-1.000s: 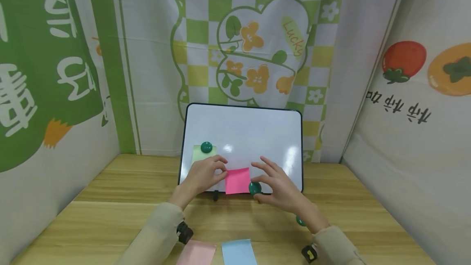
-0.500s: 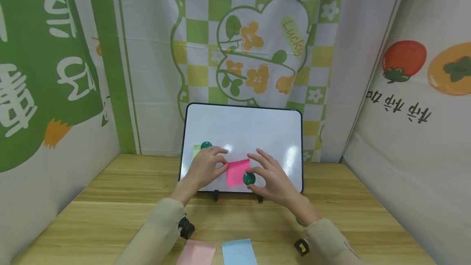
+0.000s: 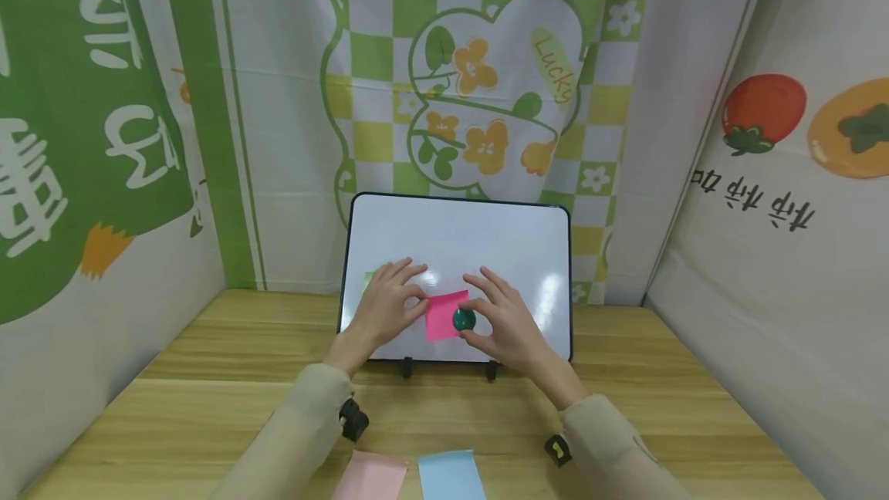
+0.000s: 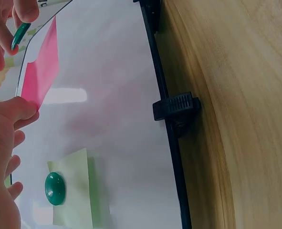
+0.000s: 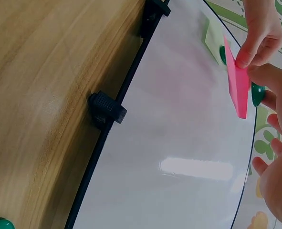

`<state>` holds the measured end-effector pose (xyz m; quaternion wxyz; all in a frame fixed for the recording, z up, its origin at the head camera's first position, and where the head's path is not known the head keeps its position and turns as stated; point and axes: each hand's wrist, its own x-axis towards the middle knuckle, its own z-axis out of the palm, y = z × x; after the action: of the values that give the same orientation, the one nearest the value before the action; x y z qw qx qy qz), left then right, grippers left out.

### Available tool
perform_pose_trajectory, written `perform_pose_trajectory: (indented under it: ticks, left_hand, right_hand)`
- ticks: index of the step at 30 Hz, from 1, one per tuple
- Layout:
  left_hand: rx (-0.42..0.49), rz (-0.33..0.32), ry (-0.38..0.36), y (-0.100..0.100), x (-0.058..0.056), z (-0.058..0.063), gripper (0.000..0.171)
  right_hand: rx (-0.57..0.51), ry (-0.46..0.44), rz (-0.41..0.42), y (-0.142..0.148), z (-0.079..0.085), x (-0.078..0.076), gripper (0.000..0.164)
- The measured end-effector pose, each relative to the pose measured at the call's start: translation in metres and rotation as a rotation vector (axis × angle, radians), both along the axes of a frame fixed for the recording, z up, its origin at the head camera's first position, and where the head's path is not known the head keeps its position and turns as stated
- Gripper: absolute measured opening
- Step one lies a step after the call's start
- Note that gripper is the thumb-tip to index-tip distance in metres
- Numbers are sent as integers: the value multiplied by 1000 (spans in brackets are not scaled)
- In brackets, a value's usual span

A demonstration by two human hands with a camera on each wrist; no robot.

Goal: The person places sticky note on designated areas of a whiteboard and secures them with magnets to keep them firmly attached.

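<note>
My left hand (image 3: 390,305) pinches the left edge of a bright pink sticky note (image 3: 441,318), held in front of the whiteboard (image 3: 458,241). In the left wrist view the pink note (image 4: 43,67) stands apart from the board's surface. A round green magnet (image 3: 464,319) is pinched between thumb and finger of my right hand (image 3: 505,321), overlapping the note's right part in the head view. A pale green note (image 4: 74,191) is on the board under another green magnet (image 4: 55,188); my left hand mostly hides them in the head view.
The board leans on a stand with black clips (image 3: 407,367) at its lower edge. A light pink note (image 3: 371,475) and a light blue note (image 3: 451,474) lie on the wooden table's near side. Another green magnet (image 5: 0,224) lies on the table, right.
Both hands have moved up along the board with the pink note and the magnet. My right hand has also shifted left, bringing the magnet over the note in the head view.
</note>
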<state>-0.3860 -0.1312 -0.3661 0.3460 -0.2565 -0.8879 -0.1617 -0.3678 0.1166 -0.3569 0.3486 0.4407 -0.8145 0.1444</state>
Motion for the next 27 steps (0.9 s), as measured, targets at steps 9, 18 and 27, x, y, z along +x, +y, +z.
perform_pose_trajectory:
  ticks: [9,18,27]
  left_hand:
    - [-42,4,104,0,-10,4,8]
    - [-61,19,181,-4,-20,6,7]
    - [-97,12,202,-9,-25,8,8]
  right_hand:
    - [-3,55,-26,-8,0,-13,38]
    - [-35,72,-82,-22,3,-25,38]
    - [-13,79,-116,-31,2,-31,39]
